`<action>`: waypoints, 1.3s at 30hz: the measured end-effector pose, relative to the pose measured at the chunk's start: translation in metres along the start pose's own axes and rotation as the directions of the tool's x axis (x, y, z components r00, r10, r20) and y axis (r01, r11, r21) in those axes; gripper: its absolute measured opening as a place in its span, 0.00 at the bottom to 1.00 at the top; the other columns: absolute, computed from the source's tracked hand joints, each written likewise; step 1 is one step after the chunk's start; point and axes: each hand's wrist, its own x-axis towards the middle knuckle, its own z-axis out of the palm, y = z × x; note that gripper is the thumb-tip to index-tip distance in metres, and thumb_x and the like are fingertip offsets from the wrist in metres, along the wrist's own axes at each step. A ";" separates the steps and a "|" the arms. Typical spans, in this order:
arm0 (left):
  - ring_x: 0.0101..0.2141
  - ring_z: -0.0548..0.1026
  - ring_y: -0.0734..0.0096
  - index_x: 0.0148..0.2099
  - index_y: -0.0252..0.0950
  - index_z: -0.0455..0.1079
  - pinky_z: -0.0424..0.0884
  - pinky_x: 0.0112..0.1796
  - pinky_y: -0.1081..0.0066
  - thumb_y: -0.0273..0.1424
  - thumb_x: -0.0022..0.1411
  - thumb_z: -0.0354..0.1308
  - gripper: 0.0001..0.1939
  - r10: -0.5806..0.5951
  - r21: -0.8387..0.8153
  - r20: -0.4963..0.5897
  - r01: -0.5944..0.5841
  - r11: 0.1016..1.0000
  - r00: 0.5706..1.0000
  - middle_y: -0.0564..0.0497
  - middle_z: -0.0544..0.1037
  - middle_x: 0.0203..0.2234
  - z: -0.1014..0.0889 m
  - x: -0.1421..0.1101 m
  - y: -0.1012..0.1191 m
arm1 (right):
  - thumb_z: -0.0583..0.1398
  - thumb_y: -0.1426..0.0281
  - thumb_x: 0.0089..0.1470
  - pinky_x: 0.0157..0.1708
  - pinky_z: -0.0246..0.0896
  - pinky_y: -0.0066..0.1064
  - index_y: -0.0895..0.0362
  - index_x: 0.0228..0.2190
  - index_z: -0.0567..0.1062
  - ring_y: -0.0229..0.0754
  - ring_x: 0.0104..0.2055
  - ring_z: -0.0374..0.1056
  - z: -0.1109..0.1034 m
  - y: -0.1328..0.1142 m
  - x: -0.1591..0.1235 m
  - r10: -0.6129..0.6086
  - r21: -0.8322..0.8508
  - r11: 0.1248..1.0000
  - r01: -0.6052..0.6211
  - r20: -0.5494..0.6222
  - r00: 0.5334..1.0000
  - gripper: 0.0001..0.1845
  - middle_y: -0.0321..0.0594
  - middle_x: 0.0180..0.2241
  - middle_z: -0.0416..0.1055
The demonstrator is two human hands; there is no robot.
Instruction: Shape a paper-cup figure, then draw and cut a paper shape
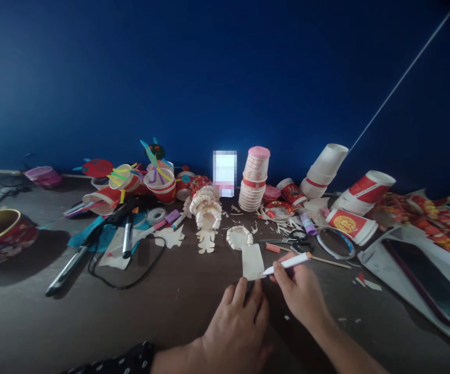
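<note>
A white marker (289, 264) with an orange end is pinched between the thumb and fingers of my right hand (300, 291). Its tip meets the lower right corner of a small pale paper rectangle (251, 261). My left hand (238, 319) lies palm down, fingers stretched forward, with the fingertips at the paper's near edge. Just beyond the paper's top edge is a ring of pale rolled or wrapped pieces (239, 238). An orange marker cap (272, 248) rests beside scissors (298, 241) to the upper right. A cut paper figure (206, 241) lies further left.
Stacked paper cups (254, 182) stand behind, with more cups (351, 227) at right. A phone (427, 280) lies on a white box. At left are a tape roll (157, 215), a black cord (111, 284) and a large red tin (7, 244). Paper scraps litter the table.
</note>
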 end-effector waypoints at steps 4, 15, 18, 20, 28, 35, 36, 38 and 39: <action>0.54 0.48 0.46 0.57 0.31 0.51 0.52 0.48 0.51 0.47 0.58 0.39 0.31 0.002 -0.009 -0.010 -0.002 1.000 1.000 0.40 0.52 0.56 0.000 0.000 0.000 | 0.51 0.62 0.50 0.23 0.60 0.28 0.56 0.24 0.66 0.42 0.22 0.69 0.000 -0.001 0.000 -0.013 -0.017 1.000 0.013 -0.002 1.000 0.11 0.39 0.18 0.71; 0.54 0.47 0.47 0.57 0.32 0.50 0.51 0.48 0.51 0.46 0.57 0.41 0.31 -0.007 0.001 0.015 0.007 1.000 1.000 0.40 0.52 0.57 -0.001 0.000 0.001 | 0.51 0.64 0.50 0.24 0.58 0.28 0.56 0.23 0.65 0.40 0.22 0.66 -0.001 -0.003 0.001 -0.102 -0.044 0.994 0.102 -0.001 0.995 0.10 0.37 0.18 0.69; 0.54 0.47 0.47 0.57 0.32 0.51 0.51 0.48 0.51 0.46 0.57 0.42 0.32 0.002 0.006 0.017 -0.002 1.000 1.000 0.40 0.52 0.56 -0.002 -0.001 0.001 | 0.53 0.64 0.49 0.24 0.58 0.29 0.56 0.22 0.66 0.40 0.22 0.65 0.001 -0.003 0.000 -0.088 0.004 0.996 0.088 0.003 0.996 0.10 0.37 0.18 0.68; 0.54 0.47 0.47 0.57 0.31 0.51 0.51 0.48 0.51 0.46 0.57 0.41 0.31 0.003 0.007 0.010 -0.003 1.000 1.000 0.40 0.52 0.56 -0.003 0.000 0.001 | 0.54 0.64 0.47 0.23 0.58 0.29 0.56 0.21 0.66 0.39 0.21 0.64 0.002 -0.003 -0.001 -0.024 0.140 0.990 0.024 0.000 1.000 0.10 0.35 0.17 0.66; 0.54 0.47 0.48 0.58 0.32 0.48 0.51 0.48 0.51 0.45 0.57 0.40 0.31 0.018 0.020 0.017 -0.019 1.000 1.000 0.41 0.51 0.57 -0.006 -0.001 0.000 | 0.58 0.70 0.43 0.23 0.62 0.23 0.56 0.17 0.57 0.28 0.15 0.50 -0.020 -0.001 0.016 0.384 0.928 0.373 -0.018 -0.137 0.913 0.13 0.23 0.12 0.50; 0.53 0.49 0.49 0.58 0.32 0.49 0.52 0.48 0.51 0.46 0.58 0.36 0.31 0.022 -0.004 -0.024 -0.022 1.000 0.999 0.41 0.52 0.57 -0.005 -0.002 -0.001 | 0.59 0.73 0.41 0.19 0.56 0.18 0.56 0.18 0.60 0.27 0.16 0.51 -0.035 0.008 0.025 0.410 0.953 0.290 0.085 -0.204 0.889 0.10 0.23 0.12 0.52; 0.53 0.49 0.49 0.58 0.32 0.49 0.52 0.48 0.52 0.46 0.59 0.35 0.31 0.022 -0.003 -0.023 -0.022 1.000 0.999 0.41 0.52 0.56 -0.006 -0.002 -0.001 | 0.59 0.72 0.41 0.18 0.56 0.19 0.56 0.19 0.61 0.28 0.16 0.51 -0.033 0.008 0.025 0.408 0.953 0.294 0.067 -0.189 0.893 0.09 0.24 0.12 0.53; 0.53 0.49 0.49 0.58 0.31 0.50 0.52 0.48 0.51 0.46 0.59 0.35 0.31 0.022 0.002 -0.016 -0.022 1.000 1.000 0.41 0.52 0.56 -0.006 -0.001 -0.001 | 0.59 0.72 0.41 0.18 0.56 0.19 0.56 0.20 0.61 0.28 0.15 0.51 -0.030 0.008 0.023 0.394 0.949 0.314 0.025 -0.154 0.906 0.08 0.24 0.13 0.55; 0.53 0.49 0.49 0.58 0.31 0.49 0.52 0.47 0.51 0.46 0.58 0.35 0.31 0.024 0.006 -0.011 -0.024 1.000 1.000 0.41 0.52 0.57 -0.007 -0.001 -0.001 | 0.59 0.71 0.41 0.18 0.56 0.19 0.56 0.20 0.62 0.28 0.15 0.51 -0.028 0.008 0.023 0.384 0.944 0.330 0.006 -0.140 0.913 0.08 0.24 0.13 0.55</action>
